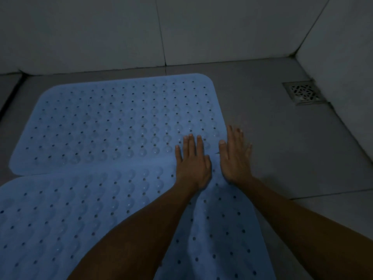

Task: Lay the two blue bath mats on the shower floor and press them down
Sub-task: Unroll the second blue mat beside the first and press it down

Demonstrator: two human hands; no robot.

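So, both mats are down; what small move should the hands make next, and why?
Probably slide both flat hands leftward along the seam, pressing. The left hand and right hand press only the right end, where the near mat overlaps the far mat.

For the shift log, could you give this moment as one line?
far mat flat | near mat flat | left hand, right hand pressing seam
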